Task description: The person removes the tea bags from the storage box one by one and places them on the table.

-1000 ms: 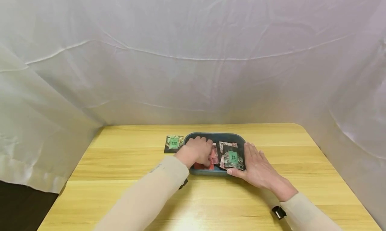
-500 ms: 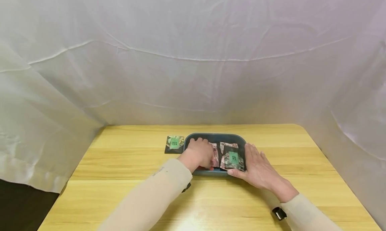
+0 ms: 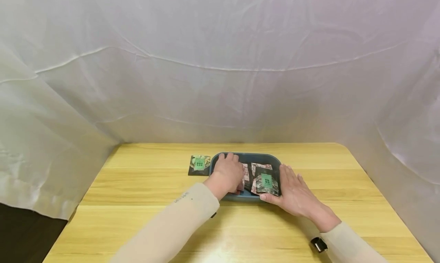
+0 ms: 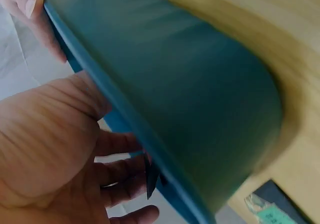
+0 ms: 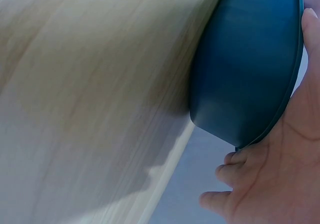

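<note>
A dark blue bin (image 3: 254, 156) holds several flat sachets. My left hand (image 3: 227, 173) reaches down into its left part, fingers curled. In the left wrist view a dark sachet corner (image 4: 151, 178) shows at those fingers, while the rim hides most of what they hold. Pink-patterned sachets (image 3: 246, 173) lie just right of this hand. At the bin's right end is a black sachet with a green label (image 3: 266, 182), on top of another pink one. My right hand (image 3: 296, 190) rests against the bin's right end, fingers extended along the side and thumb at the front corner.
Left of the bin, a black sachet with a green label and yellowish print (image 3: 199, 164) lies flat on the wooden table (image 3: 144, 186). Pale cloth (image 3: 220, 95) hangs behind the table and on both sides.
My left hand has shifted slightly right and away from me inside the bin. The red sachet beneath it is now mostly covered. The right hand stays in place.
</note>
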Tool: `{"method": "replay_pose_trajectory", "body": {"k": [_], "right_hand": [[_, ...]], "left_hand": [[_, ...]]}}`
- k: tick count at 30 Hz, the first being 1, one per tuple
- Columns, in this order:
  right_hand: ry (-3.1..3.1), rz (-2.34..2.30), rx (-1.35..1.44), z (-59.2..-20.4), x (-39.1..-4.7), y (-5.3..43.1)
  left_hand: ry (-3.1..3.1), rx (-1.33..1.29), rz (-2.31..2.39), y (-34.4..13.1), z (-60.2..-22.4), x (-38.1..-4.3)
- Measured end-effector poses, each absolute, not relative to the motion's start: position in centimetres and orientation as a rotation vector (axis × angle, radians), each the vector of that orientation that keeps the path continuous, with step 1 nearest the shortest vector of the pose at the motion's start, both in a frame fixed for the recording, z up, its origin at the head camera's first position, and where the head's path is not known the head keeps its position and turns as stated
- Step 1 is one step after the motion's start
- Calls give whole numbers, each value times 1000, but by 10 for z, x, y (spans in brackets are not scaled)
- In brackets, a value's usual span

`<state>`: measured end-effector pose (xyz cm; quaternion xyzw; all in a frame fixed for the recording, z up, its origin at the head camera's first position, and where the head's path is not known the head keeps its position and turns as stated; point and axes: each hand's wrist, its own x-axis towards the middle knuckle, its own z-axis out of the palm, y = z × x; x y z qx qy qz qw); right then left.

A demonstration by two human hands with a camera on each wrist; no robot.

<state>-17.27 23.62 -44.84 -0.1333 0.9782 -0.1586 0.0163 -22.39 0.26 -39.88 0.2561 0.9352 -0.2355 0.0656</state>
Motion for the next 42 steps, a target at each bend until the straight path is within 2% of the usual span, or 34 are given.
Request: {"method": "replay_pose_trajectory", "body": {"k": [9,18,25,33,42], "right_hand": [[3038,-499,-419,-448,-174,236],[3044,-492,-426,-449,-174,236],[3044,-496,-426,-448,-174,238],[3028,-491,-424,-448,-173,241],[3033,-468,-423,-447,-173,246]], "left_hand": [[2868,812,-515,-25,-381,-232],[2903,966,-210,-59,-369,-237],[2917,1055,-177,-77,-365,-233],[2938,993,-12,-105,-366,-236],[2978,845,59,-160,-364,-251]]}}
